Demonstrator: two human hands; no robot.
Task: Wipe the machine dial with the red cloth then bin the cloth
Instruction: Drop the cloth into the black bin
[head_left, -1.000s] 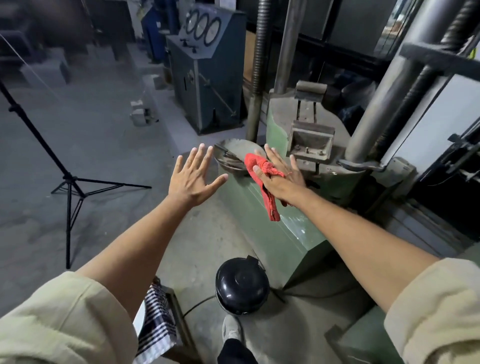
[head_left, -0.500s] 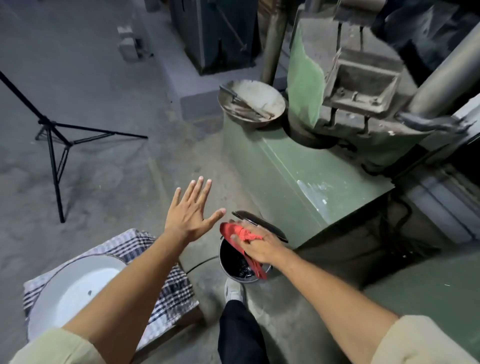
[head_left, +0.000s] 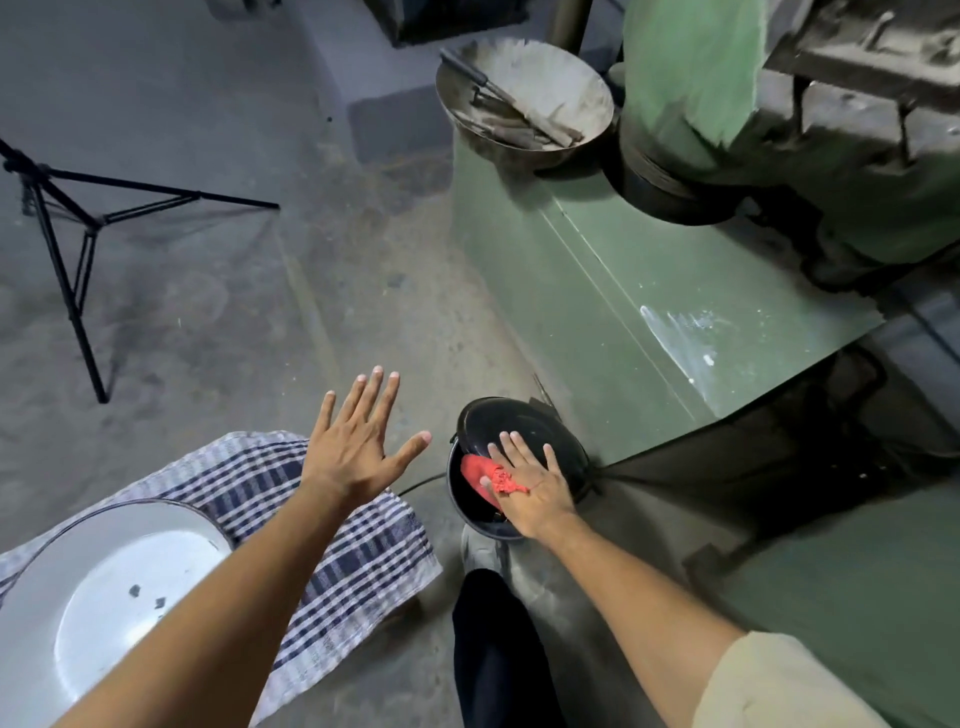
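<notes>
The black bin stands on the floor beside the green machine base, its lid tipped up. My right hand is spread flat over the bin's mouth, fingers apart. The red cloth lies inside the opening, under the thumb side of that hand, with a frayed end still touching the web of the thumb. My left hand hovers to the left of the bin, fingers apart and holding nothing. The machine dial is out of view.
My shoe and dark trouser leg are at the bin's near edge. A white basin sits on a checked cloth at lower left. A black tripod stands at left. A dusty metal bowl with tools rests on the machine.
My view tipped down from the machine to the floor. My right hand carried the red cloth down into the bin and its fingers spread. The bin lid came up.
</notes>
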